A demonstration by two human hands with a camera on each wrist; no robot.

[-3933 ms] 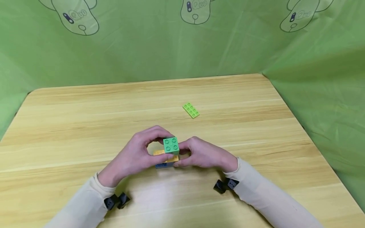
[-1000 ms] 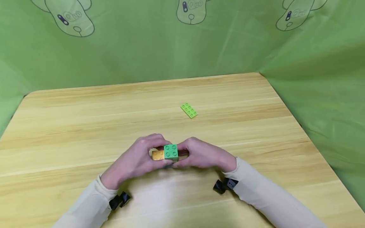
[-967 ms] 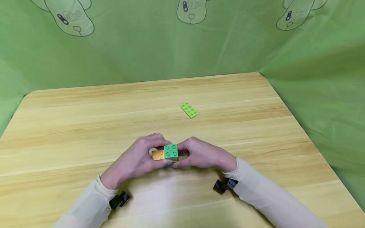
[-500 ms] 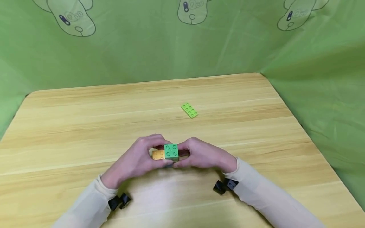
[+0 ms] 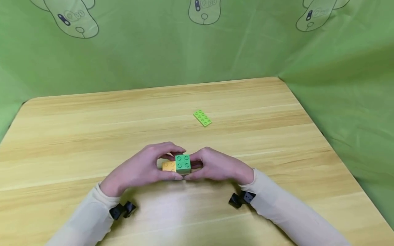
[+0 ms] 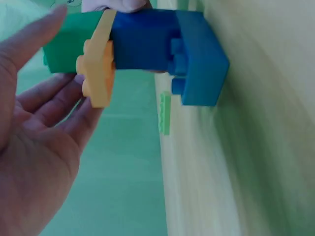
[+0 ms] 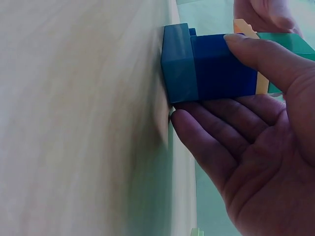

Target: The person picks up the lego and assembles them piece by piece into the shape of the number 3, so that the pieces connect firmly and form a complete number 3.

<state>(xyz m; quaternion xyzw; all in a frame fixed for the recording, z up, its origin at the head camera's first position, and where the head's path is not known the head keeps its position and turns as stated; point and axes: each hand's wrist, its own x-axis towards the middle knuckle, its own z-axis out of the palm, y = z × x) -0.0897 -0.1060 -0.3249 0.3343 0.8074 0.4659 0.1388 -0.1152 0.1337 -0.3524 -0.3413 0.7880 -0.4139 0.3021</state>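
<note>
A stack of toy building bricks stands between the hands. Its top is a green brick (image 5: 183,164), above an orange plate (image 5: 168,166) that juts out leftward. Under them, in the left wrist view, come a dark blue brick (image 6: 145,39) and a lighter blue brick (image 6: 206,59) lowest, at the tabletop. My right hand (image 5: 217,165) pinches the dark blue brick, its thumb on one face and fingers on the opposite side. Around the upper bricks, my left hand (image 5: 141,169) is loosely spread, thumb in front and fingers behind. Whether its fingertips still touch is unclear.
Farther back on the wooden table (image 5: 92,126) lies a lime-green plate (image 5: 202,118) with studs up. Green cloth (image 5: 147,51) hangs behind the table and along its sides. Small black devices (image 5: 241,199) sit on both wrists.
The green brick was above the orange plate in the left hand and came down onto its right part. Just now the left fingers have spread slightly; the right hand keeps its hold.
</note>
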